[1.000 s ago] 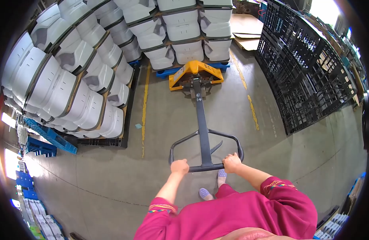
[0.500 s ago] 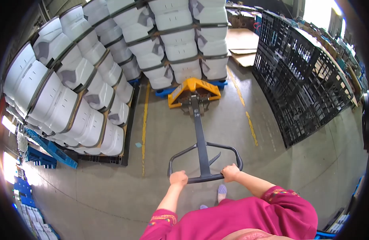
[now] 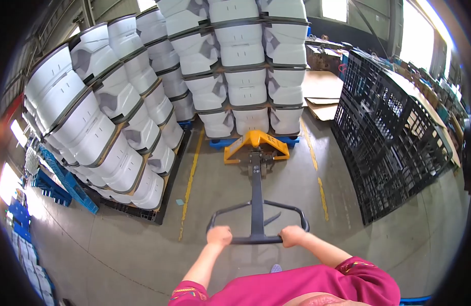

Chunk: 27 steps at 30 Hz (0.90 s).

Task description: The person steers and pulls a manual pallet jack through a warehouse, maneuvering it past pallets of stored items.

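Observation:
Both my hands grip the lower bar of a black loop handle [image 3: 257,239]. My left hand [image 3: 219,235] is wrapped round its left corner, and my right hand [image 3: 292,236] round the right one. A thin lever shows inside the loop. From the handle a dark shaft [image 3: 257,199] runs forward to the yellow pallet jack [image 3: 256,138], whose forks are hidden. Right behind its yellow body is a blue pallet [image 3: 218,144] bearing a tall stack of white moulded parts [image 3: 244,84], with dark and brown sheets between the layers.
More white parts [image 3: 100,117] are stacked on a black pallet [image 3: 161,216] at left. Blue pallets [image 3: 67,178] lean farther left. Black plastic pallets [image 3: 393,137] stand at right, near brown sheets [image 3: 321,86]. Yellow floor lines [image 3: 193,178] run along both sides of the jack.
The jack and the white stack sit lower in view, and more of the stack's height and the back wall shows. Both hands have stayed on the handle, which is also lower in view.

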Each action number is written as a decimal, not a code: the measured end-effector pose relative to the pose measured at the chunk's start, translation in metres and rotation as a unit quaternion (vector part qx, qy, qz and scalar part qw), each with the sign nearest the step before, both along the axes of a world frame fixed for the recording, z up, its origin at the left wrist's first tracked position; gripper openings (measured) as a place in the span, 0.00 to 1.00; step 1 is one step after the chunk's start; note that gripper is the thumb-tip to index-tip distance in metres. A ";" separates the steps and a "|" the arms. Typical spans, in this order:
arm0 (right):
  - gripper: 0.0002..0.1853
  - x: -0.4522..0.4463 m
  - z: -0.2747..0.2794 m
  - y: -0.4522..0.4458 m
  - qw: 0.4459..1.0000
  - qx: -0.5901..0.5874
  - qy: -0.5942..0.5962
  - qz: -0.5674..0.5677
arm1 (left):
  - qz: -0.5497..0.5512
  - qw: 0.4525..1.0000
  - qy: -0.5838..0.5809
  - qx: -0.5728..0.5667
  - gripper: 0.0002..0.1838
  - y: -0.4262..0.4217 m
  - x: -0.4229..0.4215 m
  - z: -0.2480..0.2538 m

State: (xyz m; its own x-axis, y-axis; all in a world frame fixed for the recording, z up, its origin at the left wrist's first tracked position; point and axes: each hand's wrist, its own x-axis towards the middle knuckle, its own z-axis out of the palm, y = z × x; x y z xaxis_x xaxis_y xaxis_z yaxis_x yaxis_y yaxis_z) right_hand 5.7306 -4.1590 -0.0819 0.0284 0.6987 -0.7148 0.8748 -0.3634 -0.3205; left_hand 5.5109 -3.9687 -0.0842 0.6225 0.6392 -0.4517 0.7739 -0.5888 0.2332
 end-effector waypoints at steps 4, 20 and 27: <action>0.16 0.044 0.099 0.052 0.994 0.093 -0.050 -0.012 | 0.058 0.984 -0.133 0.105 0.12 0.043 0.052 0.076; 0.08 0.061 0.090 0.028 0.987 0.153 0.003 -0.046 | -0.045 0.985 -0.119 0.120 0.15 0.037 0.055 0.039; 0.09 -0.006 -0.062 0.002 0.991 0.108 0.008 -0.078 | -0.036 0.998 -0.041 0.037 0.16 0.012 0.009 -0.076</action>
